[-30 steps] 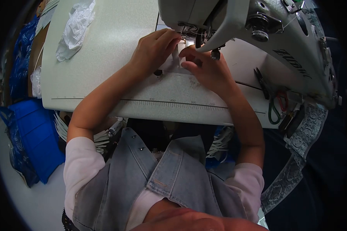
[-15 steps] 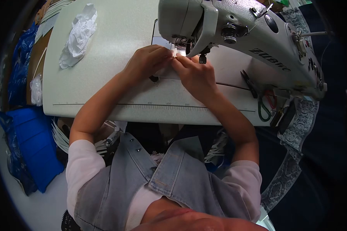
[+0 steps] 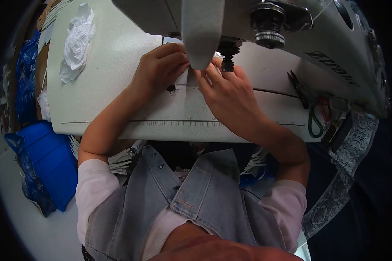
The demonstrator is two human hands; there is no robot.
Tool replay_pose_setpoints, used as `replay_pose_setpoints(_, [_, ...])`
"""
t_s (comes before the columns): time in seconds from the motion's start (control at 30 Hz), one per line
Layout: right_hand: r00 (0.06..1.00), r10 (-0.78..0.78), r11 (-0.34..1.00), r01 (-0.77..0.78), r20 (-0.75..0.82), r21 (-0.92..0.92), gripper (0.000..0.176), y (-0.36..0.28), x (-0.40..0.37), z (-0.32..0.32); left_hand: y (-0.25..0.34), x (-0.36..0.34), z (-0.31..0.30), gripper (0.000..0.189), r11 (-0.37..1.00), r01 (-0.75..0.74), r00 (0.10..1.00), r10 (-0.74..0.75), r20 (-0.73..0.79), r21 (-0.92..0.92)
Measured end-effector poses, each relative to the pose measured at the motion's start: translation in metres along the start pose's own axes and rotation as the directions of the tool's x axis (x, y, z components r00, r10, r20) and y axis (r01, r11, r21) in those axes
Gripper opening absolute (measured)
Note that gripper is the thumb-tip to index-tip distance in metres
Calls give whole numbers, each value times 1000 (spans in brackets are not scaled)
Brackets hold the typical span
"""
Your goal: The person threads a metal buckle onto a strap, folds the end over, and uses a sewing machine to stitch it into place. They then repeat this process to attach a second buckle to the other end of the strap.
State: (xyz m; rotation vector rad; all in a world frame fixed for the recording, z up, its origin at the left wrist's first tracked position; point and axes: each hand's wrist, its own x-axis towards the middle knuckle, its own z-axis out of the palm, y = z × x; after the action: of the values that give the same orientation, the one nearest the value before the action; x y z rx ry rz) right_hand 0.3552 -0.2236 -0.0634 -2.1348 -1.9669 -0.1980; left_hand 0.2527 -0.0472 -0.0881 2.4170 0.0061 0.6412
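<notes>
Overhead view from a head-worn camera: a person sits at a pale worktop [image 3: 113, 100], both hands close together under the head of a grey sewing machine [image 3: 292, 21]. A narrow white strip [image 3: 191, 81] lies flat on the worktop about midway along it, running from the needle area toward the near edge, where a printed ruler [image 3: 183, 123] shows.

The left hand [image 3: 159, 69] has its fingers curled, tips pressed down at the strip's left edge. The machine's arm covers those tips, so whether they pinch the strip or only pin it cannot be told. The right hand [image 3: 228, 89] is mostly open, fingers stretched nearly flat on the strip's right edge, just beside the needle bar [image 3: 227, 61].

The work looks like guiding the strip under the needle. It would go best with even pressure from both sides, the strip held straight and flat, and the fingertips well to the sides of the needle.

Crumpled white plastic [image 3: 76, 41] lies near the far left corner; green-handled scissors [image 3: 313, 124] lie at the right end.
</notes>
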Motion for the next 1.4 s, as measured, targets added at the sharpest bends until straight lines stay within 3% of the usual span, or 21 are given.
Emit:
replay_pose_setpoints(0.13, [998, -10, 1000, 11, 64, -16, 39, 1, 0, 1, -2, -2, 4, 15, 1000, 0, 999, 1, -39, 7])
replay_pose_setpoints(0.2, [982, 27, 1000, -28, 187, 2, 43, -1, 0, -5, -3, -2, 4, 15, 1000, -17, 999, 18, -41, 15])
replay_pose_setpoints(0.4, [997, -10, 998, 15, 79, -63, 45, -1, -2, 7, -2, -2, 4, 16, 999, -25, 999, 26, -41, 34])
replay_pose_setpoints(0.73, [996, 2, 996, 5, 84, -85, 45, -6, -3, 10, 2, -1, 6, 17, 997, -22, 998, 26, -60, 67])
replay_pose_setpoints(1.03, [1000, 2, 990, -5, 26, 138, 37, 7, 1, 5, 4, -2, 9, 21, 996, -24, 998, 29, -58, 89])
replay_pose_setpoints(1.2, [992, 98, 947, -70, -74, 313, 13, 14, 6, 2, 9, 0, 9, 21, 990, -37, 999, 41, -24, 138])
replay_pose_setpoints(1.4, [986, 110, 946, -66, -123, 317, 10, 20, 8, 4, 11, 1, 7, 22, 992, -21, 1000, 22, -4, 122])
